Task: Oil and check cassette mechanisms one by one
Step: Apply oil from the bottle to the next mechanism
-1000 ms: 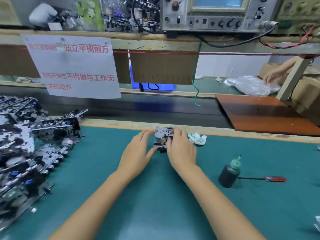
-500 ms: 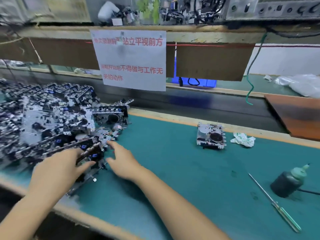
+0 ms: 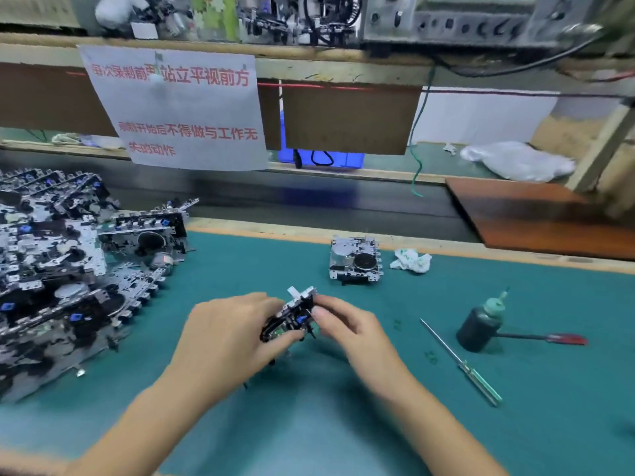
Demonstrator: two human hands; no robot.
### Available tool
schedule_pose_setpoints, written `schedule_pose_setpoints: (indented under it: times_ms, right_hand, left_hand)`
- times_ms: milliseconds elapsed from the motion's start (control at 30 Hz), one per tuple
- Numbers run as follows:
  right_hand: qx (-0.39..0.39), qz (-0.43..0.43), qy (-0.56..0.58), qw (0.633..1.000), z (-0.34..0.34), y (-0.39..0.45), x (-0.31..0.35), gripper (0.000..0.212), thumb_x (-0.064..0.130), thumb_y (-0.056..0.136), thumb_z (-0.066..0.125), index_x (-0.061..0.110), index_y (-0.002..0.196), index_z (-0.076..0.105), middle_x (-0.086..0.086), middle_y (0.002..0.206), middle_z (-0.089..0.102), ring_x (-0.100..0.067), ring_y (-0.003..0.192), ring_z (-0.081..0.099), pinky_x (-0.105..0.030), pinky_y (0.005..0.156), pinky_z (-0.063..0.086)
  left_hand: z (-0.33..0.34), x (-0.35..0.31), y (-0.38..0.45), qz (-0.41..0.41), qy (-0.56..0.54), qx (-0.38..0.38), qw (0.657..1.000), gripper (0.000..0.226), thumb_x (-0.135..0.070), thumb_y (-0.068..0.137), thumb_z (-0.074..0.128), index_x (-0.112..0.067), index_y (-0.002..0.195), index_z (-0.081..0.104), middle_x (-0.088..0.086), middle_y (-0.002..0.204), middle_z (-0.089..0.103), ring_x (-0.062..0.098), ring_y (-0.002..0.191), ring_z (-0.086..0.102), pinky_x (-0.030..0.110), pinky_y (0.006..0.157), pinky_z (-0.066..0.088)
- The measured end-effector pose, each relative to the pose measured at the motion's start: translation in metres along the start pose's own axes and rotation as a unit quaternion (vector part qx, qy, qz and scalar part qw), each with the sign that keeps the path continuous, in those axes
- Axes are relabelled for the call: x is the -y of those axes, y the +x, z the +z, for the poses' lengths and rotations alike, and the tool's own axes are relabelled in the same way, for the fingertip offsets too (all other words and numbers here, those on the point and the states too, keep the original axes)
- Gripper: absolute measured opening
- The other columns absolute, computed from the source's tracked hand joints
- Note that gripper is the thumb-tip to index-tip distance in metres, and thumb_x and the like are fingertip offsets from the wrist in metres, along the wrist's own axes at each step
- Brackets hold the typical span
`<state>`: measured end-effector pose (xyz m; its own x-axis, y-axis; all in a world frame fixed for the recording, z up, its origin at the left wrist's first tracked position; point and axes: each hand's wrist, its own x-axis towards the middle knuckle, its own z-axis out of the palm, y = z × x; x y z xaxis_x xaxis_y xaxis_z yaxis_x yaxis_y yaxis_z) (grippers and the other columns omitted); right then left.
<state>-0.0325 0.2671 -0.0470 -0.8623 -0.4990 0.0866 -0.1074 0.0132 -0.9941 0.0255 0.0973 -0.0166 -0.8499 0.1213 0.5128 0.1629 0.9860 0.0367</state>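
Cassette mechanism (image 3: pixel 296 316) held up over green mat (image 3: pixel 343 424), near middle. Gripped between left hand (image 3: pixel 226 341) and right hand (image 3: pixel 350 328), fingers curled round both ends.

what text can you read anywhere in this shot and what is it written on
"每次录制前要站立平视前方": top line in red on the white paper sign taped to the shelf edge; the first few characters are blurred, so that part is uncertain.
"录制开始后不得做与工作无关的动作": lower red lines on the same sign; the opening characters are blurred too.
Instrument panel on the shelf: markings too blurred to read.
Oil bottle: no label shows.
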Motion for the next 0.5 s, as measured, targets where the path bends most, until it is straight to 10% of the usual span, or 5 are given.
schedule_pose_setpoints:
  times_ms: [267,500]
  right_hand:
    - [-0.197,0.046,0.094,0.975,-0.105,-0.083,-0.019,0.028,0.021,0.089,0.048,0.007,0.102,0.070,-0.001,0.106,0.072,-0.010,0.101,0.065,-0.018,0.085,0.049]
    - [-0.206,-0.002,-0.013,0.978,-0.115,-0.110,-0.034,0.017,0.013,0.086,0.054,0.005,0.092,0.069,0.003,0.098,0.073,-0.002,0.094,0.065,-0.007,0.078,0.043]
  left_hand:
    - [0.081,-0.123,0.016,0.285,0.008,-0.130,0.950,0.031,-0.039,0.090,0.055,-0.017,0.083,0.075,-0.004,0.075,0.067,0.015,0.060,0.058,0.024,0.051,0.047]
    - [0.090,-0.119,-0.002,0.282,-0.150,0.006,0.948,0.084,-0.081,0.073,0.046,-0.021,0.132,0.045,-0.003,0.139,0.048,0.014,0.130,0.039,0.032,0.111,0.027]
